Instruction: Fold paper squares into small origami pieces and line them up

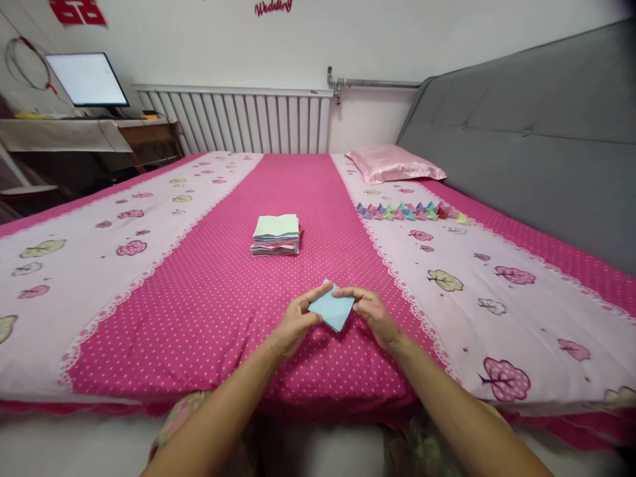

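Note:
Between my two hands is a light blue piece of paper (332, 309), folded into a small diamond and held just above the near edge of the bed. My left hand (295, 323) grips its left corner between thumb and fingers. On the opposite side, my right hand (373, 314) pinches the right corner, with the index finger along the upper edge. Farther off, a stack of coloured paper squares (276, 235) lies on the pink dotted strip, a pale green sheet on top.
Rows of small folded paper pieces (402, 211) in several colours stand on the bedspread (238, 318) at the right. Beyond them lies a pink pillow (392, 163) against the grey headboard (527, 119). A radiator (238, 120) and a desk with a monitor (88, 79) are at the back.

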A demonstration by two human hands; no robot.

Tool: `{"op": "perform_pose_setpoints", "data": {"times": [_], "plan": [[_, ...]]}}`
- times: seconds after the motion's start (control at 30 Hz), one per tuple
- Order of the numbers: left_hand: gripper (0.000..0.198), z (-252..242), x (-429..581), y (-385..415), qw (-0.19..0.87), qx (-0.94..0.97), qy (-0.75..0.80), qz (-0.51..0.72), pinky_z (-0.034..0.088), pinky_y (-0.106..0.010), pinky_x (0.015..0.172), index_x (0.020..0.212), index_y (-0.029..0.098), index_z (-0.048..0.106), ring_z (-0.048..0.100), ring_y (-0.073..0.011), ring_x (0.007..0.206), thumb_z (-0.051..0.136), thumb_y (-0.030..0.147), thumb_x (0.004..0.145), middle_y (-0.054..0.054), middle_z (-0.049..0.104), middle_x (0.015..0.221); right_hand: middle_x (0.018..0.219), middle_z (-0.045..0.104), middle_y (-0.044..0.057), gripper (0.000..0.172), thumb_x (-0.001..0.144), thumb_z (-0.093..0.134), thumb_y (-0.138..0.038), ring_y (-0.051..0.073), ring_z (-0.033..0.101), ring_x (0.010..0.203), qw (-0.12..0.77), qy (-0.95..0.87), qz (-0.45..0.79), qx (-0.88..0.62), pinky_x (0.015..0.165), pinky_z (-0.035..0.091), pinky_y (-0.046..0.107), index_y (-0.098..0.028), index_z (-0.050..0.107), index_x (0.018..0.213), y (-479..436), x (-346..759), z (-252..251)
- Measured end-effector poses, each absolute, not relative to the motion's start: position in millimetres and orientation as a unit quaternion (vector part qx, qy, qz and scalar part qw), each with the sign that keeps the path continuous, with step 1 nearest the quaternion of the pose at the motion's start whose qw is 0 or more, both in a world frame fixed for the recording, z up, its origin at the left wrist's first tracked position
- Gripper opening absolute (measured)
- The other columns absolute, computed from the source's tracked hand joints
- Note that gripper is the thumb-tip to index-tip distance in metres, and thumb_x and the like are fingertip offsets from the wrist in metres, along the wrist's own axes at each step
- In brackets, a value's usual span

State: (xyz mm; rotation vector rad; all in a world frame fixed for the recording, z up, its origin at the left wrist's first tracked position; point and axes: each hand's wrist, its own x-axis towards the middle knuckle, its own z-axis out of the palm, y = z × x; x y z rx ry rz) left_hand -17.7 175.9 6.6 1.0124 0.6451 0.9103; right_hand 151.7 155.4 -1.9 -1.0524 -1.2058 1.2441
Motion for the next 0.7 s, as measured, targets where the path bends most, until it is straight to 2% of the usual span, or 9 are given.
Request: {"op": "perform_pose_setpoints", "data": {"times": [0.17,0.23,0.33,0.5,0.7], "plan": [[0.048,-11.5,-14.9,185.3,0.633,0.575,0.361,0.372,0.043,-0.031,0.080,0.115,0.017,0.060,0.058,-0.0201,0.090,0.064,0.023,0.067,-0.011,0.062,0.111,0.078,0.070,0.008,0.028,0.063,0.066,-0.033,0.018,0.062,0.068,0.487,-0.499,0.502,-0.512,0.066,0.047,0.032,-0.013,0.069,0.083,160.0,150.6,-14.6],[0.040,-20.8,-14.5,188.2,0.525,0.659,0.391,0.371,0.041,-0.036,0.087,0.109,0.017,0.063,0.056,-0.0238,0.099,0.062,0.025,0.070,-0.012,0.062,0.111,0.079,0.070,0.008,0.026,0.064,0.065,-0.032,0.019,0.063,0.068,0.463,-0.524,0.471,-0.538,0.067,0.047,0.033,-0.014,0.069,0.083,162.1,150.4,-23.0],[0.032,-32.1,-14.4,188.7,0.327,0.770,0.411,0.361,0.034,-0.041,0.096,0.103,0.017,0.066,0.050,-0.0284,0.109,0.059,0.024,0.073,-0.014,0.058,0.117,0.081,0.070,0.007,0.022,0.068,0.062,-0.027,0.020,0.062,0.067,0.409,-0.593,0.361,-0.593,0.066,0.047,0.034,-0.017,0.069,0.086,162.2,149.7,-30.8],[0.034,-37.9,-11.4,181.7,0.172,0.846,0.406,0.300,0.035,-0.044,0.096,0.112,0.014,0.061,0.051,-0.0287,0.110,0.047,0.025,0.083,-0.017,0.057,0.119,0.101,0.062,0.010,0.034,0.077,0.056,-0.025,0.023,0.058,0.090,0.304,-0.705,0.161,-0.621,0.078,0.044,0.034,-0.021,0.061,0.110,154.6,146.8,-25.6],[0.044,-40.2,-9.9,179.7,0.053,0.883,0.437,0.162,0.028,-0.043,0.105,0.127,0.008,0.046,0.032,-0.0284,0.129,0.038,0.027,0.088,-0.018,0.041,0.136,0.122,0.047,0.012,0.040,0.085,0.048,-0.033,0.024,0.045,0.111,0.169,-0.767,0.067,-0.616,0.090,0.039,0.036,-0.021,0.052,0.123,152.7,149.0,-22.4]]}}
